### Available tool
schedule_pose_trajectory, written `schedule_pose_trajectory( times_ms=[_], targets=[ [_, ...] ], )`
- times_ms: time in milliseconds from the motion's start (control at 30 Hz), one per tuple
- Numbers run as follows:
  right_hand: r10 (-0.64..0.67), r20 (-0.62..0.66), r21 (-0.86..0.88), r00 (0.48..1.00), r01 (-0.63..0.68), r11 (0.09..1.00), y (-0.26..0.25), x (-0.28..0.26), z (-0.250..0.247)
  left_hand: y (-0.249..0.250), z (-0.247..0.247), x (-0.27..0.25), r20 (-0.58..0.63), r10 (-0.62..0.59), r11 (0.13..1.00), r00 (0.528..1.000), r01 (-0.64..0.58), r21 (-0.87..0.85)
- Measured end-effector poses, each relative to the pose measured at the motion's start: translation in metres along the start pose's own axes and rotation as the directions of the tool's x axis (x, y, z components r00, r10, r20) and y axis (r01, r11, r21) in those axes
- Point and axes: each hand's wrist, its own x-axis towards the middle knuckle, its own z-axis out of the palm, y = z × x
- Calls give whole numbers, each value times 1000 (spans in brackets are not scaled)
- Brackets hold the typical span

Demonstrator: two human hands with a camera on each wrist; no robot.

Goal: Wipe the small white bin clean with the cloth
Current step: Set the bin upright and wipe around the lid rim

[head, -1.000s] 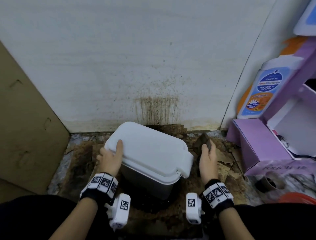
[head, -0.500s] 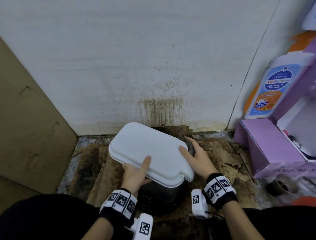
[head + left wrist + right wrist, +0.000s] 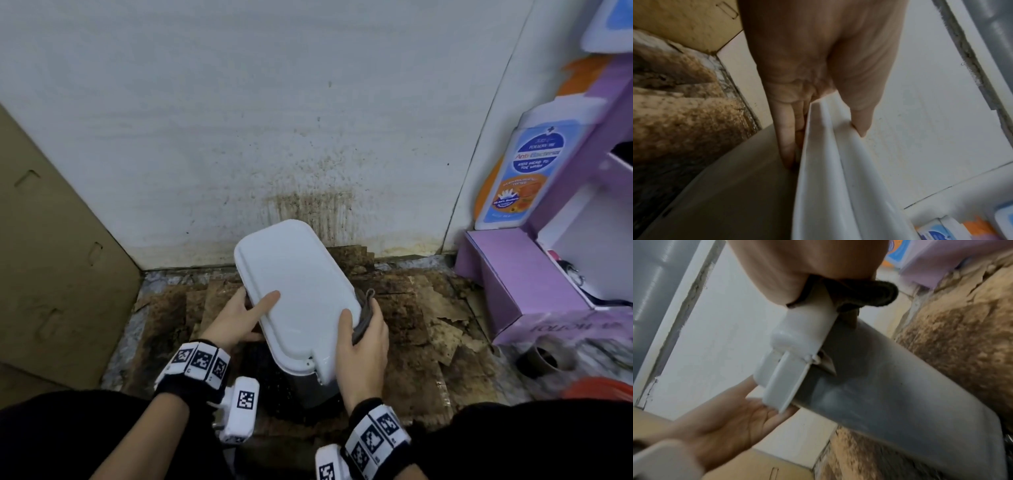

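The small white bin (image 3: 295,294), its long axis running from the person toward the stained wall (image 3: 239,120), sits between both hands: left hand (image 3: 236,317) gripping its rim, right hand (image 3: 363,346) clasping the grey cloth (image 3: 363,317) against its side.

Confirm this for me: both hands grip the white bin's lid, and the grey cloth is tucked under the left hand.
Not quite. Both hands do grip the lid of the white bin, but the grey cloth is under the right hand, not the left hand. The head view shows it bunched against the lid's right edge, and the right wrist view shows it pinched there too.
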Motion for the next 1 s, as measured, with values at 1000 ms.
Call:
schedule_pose_trajectory(
  times_ms=[1000],
  targets=[
    [-5,216,64,976,-9,998,12,-9,6,-7,6,-29,6,180,951,984,-176,255]
  ],
)
